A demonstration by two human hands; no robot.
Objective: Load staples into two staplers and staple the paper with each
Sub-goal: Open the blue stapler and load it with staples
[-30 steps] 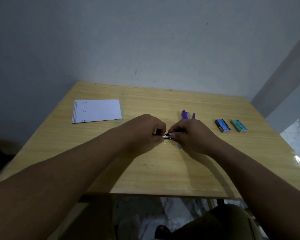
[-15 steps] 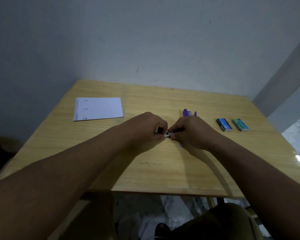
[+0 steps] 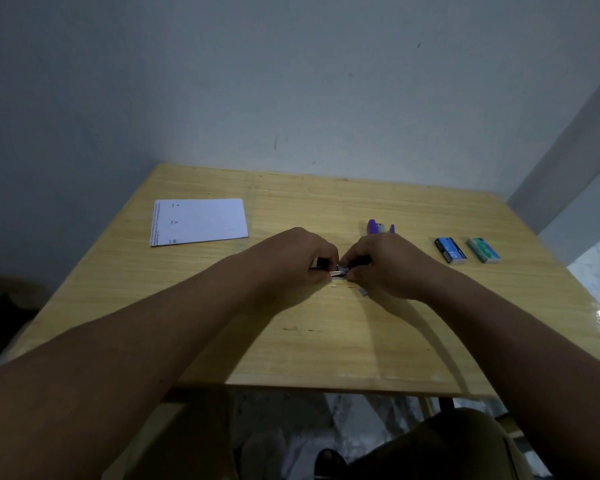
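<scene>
Pale wall behind, wooden table (image 3: 326, 341) pushed against it. Both hands together near the middle of the table, working on a small black stapler (image 3: 329, 268) with a metal strip showing between them. Left hand (image 3: 291, 261): fingers curled round the stapler's left end, thumb and forefinger pinching it. Right hand (image 3: 385, 268): fingers curled, fingertips (image 3: 352, 273) pinching at the metal part; cannot tell whether staples are held there. Small grey piece (image 3: 363, 292) lying on the wood just under the right hand. Purple stapler (image 3: 378, 228) just beyond the right hand. Blue box (image 3: 450, 250) and green box (image 3: 484, 250) side by side, further right. White paper (image 3: 201, 220) lying flat, far left, well apart from the hands.
</scene>
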